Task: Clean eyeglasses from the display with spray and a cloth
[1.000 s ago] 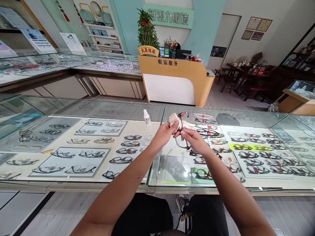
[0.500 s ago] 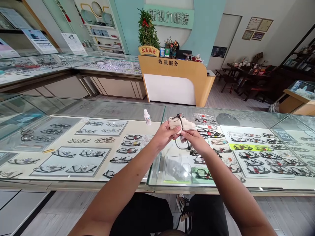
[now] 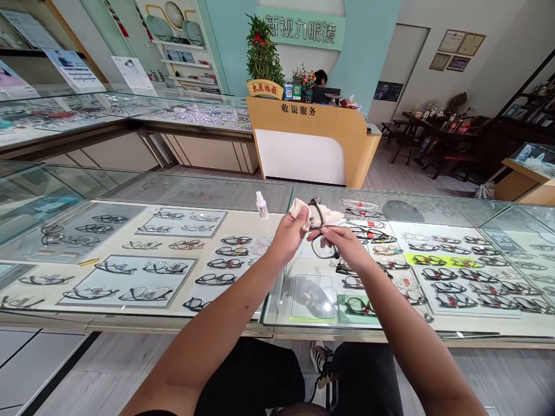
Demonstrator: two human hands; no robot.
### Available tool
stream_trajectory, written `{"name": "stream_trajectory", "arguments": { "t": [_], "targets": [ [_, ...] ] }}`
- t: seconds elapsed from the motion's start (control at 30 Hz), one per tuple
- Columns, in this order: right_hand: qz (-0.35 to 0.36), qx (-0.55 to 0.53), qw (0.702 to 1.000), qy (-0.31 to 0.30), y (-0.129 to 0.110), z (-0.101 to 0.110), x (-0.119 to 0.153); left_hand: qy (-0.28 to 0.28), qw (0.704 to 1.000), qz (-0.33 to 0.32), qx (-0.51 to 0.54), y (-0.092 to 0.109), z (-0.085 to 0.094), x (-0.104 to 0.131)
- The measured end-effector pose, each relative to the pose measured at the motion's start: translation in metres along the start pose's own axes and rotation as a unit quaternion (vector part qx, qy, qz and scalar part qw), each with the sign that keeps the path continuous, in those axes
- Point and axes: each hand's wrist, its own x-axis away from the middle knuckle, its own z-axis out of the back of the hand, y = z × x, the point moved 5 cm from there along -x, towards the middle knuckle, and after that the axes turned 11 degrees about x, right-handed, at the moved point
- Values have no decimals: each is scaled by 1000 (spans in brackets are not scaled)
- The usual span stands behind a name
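Over the glass counter, my left hand (image 3: 289, 236) is closed on a cream cloth (image 3: 330, 217), with the thumb on top. The cloth is wrapped round one side of a dark-framed pair of eyeglasses (image 3: 324, 248). My right hand (image 3: 344, 242) pinches the frame near its middle, and the other lens hangs below the fingers. Part of the frame is hidden by the cloth and fingers. To the left of my left hand, a small white bottle (image 3: 262, 207) stands upright on the counter.
Rows of glasses lie inside the glass display counter (image 3: 277, 323) below my hands. Beyond it is a wooden cashier desk (image 3: 303, 115) with a monitor (image 3: 326, 95), a potted plant (image 3: 263, 55) and a person (image 3: 321, 77) behind it. More display cases line the left.
My left thumb and the cloth have shifted slightly up and left along the glasses. My right hand still pinches the frame. A person's head now shows behind the desk.
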Motion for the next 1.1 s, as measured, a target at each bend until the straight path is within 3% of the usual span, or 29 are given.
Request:
{"name": "stream_trajectory", "arguments": {
  "t": [0.2, 0.43, 0.63, 0.83, 0.97, 1.1],
  "targets": [
    [-8, -36, 999, 6, 7, 3, 0, -52, 997, 46, 15, 2, -10, 7],
    [-10, 30, 1000, -2, 2, -2, 2, -48, 999, 25, -4, -1, -12, 9],
    [4, 33, 999, -9, -4, 1, 5, -5, 1000, -15, -19, 0, 0, 0],
    [-13, 15, 1000, 24, -2, 11, 4, -50, 998, 31, 3, 6, -7, 2],
    [-16, 8, 1000, 15, 4, 9, 2, -91, 995, 40, -28, 7, -14, 8],
    [-15, 23, 1000, -5, 4, 4, 3, -70, 996, 17, -46, 2, -10, 7]
  ]
}}
